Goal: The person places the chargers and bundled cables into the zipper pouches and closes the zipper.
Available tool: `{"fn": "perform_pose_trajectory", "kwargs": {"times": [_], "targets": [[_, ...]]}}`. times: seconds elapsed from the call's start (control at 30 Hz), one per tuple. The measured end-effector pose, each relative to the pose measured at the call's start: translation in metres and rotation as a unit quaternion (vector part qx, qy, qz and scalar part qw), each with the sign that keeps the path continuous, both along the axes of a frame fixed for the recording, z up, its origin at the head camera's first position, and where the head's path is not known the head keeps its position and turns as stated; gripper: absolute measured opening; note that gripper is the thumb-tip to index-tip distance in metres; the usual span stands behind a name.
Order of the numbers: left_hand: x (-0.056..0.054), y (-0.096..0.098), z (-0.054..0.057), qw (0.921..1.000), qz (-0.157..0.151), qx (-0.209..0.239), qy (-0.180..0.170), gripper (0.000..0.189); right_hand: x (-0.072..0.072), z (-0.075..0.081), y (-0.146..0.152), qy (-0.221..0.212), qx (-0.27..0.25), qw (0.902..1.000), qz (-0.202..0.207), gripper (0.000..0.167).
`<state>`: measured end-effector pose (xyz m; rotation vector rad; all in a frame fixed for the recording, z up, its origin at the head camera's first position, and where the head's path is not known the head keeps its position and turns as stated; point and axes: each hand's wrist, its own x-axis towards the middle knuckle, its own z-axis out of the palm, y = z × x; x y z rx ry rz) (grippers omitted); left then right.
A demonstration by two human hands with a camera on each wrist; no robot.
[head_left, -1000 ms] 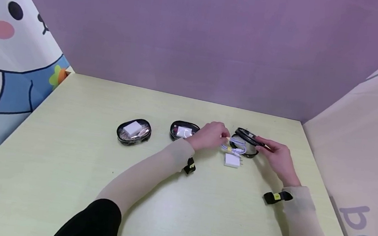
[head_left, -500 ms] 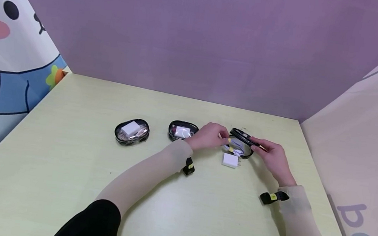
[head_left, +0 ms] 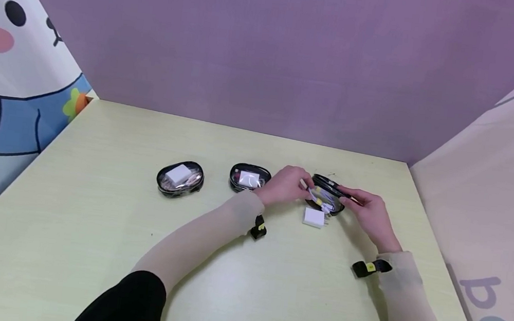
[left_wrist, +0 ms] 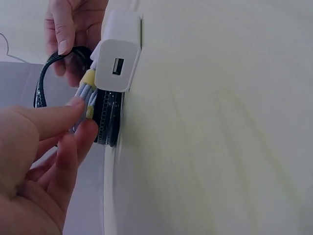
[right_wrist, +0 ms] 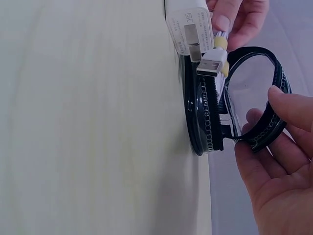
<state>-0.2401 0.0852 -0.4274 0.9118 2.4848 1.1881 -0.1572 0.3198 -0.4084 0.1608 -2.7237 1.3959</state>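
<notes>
My left hand (head_left: 284, 186) pinches a coiled white USB cable (left_wrist: 86, 90) bound with yellow ties, its thumb and fingertips on the coil. The cable's plug (right_wrist: 211, 66) points toward the right wrist camera. The coil is over the lower half of an unzipped oval black case (right_wrist: 208, 120) with clear panels. My right hand (head_left: 372, 218) grips the raised lid (head_left: 329, 184) by its rim, thumb on one side and fingers on the other. Just in front of the case lies a white charger (head_left: 314, 217), prongs to the right. How deep the coil sits in the case cannot be told.
Two closed oval cases stand to the left on the pale table (head_left: 93, 217): a far-left case (head_left: 181, 179) and a middle case (head_left: 249, 178), partly behind my left hand. Each has a white charger inside. A purple panel (head_left: 257, 62) rises behind the table.
The cable coil has moved from the case's left side to over its lower half, in my left hand. The case has shifted slightly left, its lid still held up by my right hand.
</notes>
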Motion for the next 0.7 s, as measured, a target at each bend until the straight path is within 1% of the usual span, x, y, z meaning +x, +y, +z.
{"fn": "perform_pose_trajectory", "kwargs": {"times": [0.1,0.17,0.27,0.43,0.7], "targets": [[-0.001,0.001,-0.001,0.9992,0.014,-0.021,0.031,0.012,-0.004,-0.010,0.006,-0.005,-0.009,0.9999,-0.003,0.033],[-0.002,0.002,-0.002,0.9979,0.022,-0.037,0.048,0.009,-0.006,-0.014,0.008,-0.007,-0.016,0.9998,-0.004,0.033],[-0.002,0.002,-0.003,0.9973,0.022,-0.048,0.051,0.009,-0.007,-0.017,0.009,-0.003,-0.025,0.9997,-0.002,0.033],[-0.001,0.001,-0.001,0.9967,0.012,-0.063,0.050,0.012,-0.008,-0.017,0.010,-0.003,-0.024,0.9997,-0.003,0.033],[0.000,0.006,0.000,0.9923,0.028,-0.096,0.074,0.019,-0.007,-0.018,0.011,-0.010,-0.030,0.9995,-0.003,0.034]]}}
